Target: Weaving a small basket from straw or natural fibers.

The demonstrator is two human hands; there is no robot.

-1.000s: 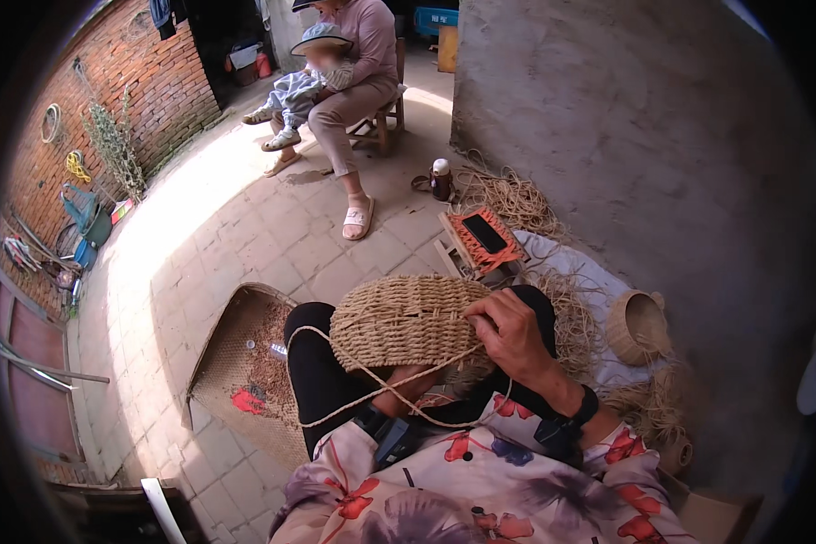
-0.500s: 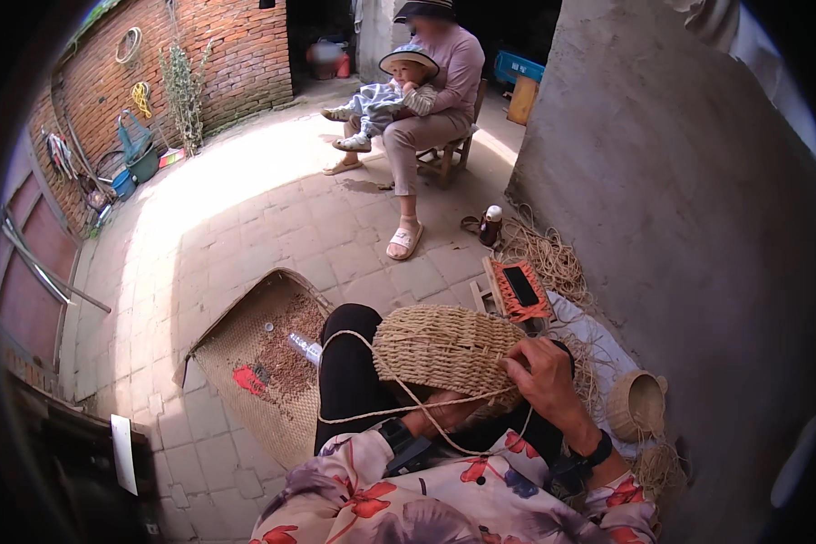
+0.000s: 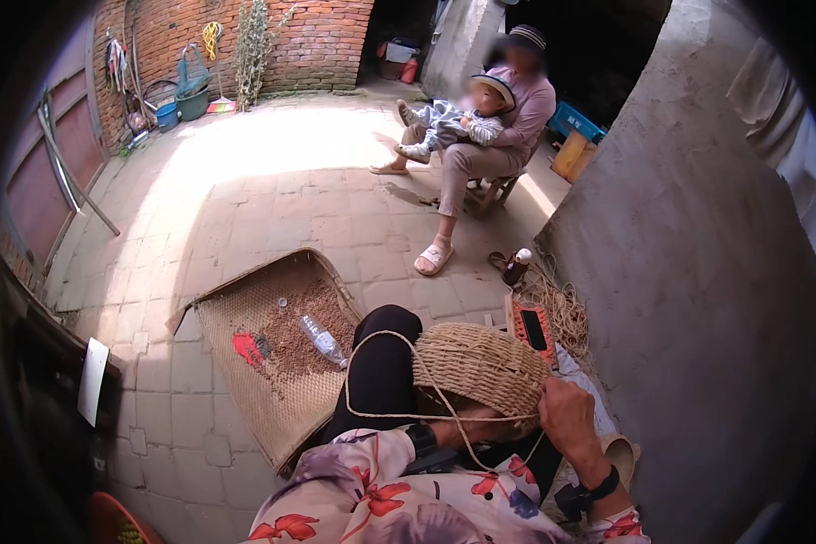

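A straw-coloured woven basket [image 3: 480, 367] rests tilted over my lap. My right hand [image 3: 567, 417] is closed at the basket's right edge, knuckles up; its fingertips are partly hidden against the weave. Only the wrist and back part of my left hand [image 3: 458, 432] show, reaching in at the basket's near side; the basket hides its fingers. A pale twisted cord [image 3: 354, 349] loops out to the left over my dark-clad knee, then crosses itself in front of the basket and runs toward its right edge.
A woven tray [image 3: 276, 426] with brown grains, a clear plastic bottle [image 3: 322, 340] and a red scrap [image 3: 247, 347] lies left. Loose cord [image 3: 564, 313], an orange-topped stool [image 3: 517, 319] with a phone [image 3: 534, 328] and a flask [image 3: 516, 268] stand right. A seated person [image 3: 526, 100] holds a child [image 3: 462, 125].
The whole view has swung, so the scene sits further right and an orange-red container shows at lower left. My right hand has turned, showing more of its back, still at the basket's edge.
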